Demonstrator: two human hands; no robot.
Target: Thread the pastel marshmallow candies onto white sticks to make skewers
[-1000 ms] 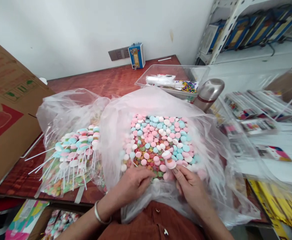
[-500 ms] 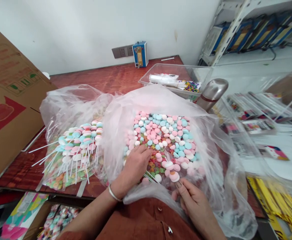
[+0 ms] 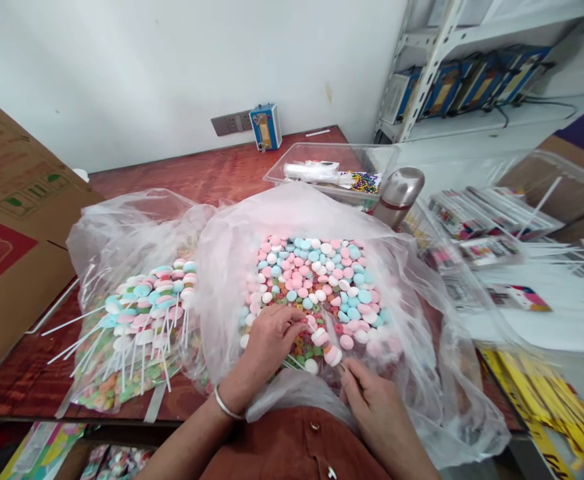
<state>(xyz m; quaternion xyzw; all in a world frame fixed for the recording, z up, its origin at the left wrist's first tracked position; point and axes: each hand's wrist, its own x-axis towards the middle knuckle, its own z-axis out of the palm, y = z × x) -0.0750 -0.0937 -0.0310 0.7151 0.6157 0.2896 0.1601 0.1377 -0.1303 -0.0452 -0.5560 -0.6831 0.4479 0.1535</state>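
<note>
My right hand (image 3: 375, 400) pinches the lower end of a candy skewer (image 3: 326, 347), threaded with pink and white candies and an orange piece between them. My left hand (image 3: 272, 337) has its fingertips closed at the skewer's upper end, on a small reddish candy that looks like a gummy ring. Both hands are over an open clear plastic bag (image 3: 232, 247). Inside lie pink, blue and white marshmallow candies (image 3: 302, 267) and, among them, colourful gummy rings (image 3: 299, 343). A few white sticks (image 3: 295, 362) lie beside my left hand.
Finished-looking candy skewers (image 3: 147, 303) lie on another clear bag at left, beside a cardboard box (image 3: 17, 200). Behind are a clear plastic tub (image 3: 332, 150) and a steel flask (image 3: 399, 193). At right, a clear bin (image 3: 512, 337) holds white sticks and cards.
My left hand has moved from the loose candies to the skewer's upper end, its fingers now pinched together. My right hand still holds the skewer, now tilted nearer my left hand.
</note>
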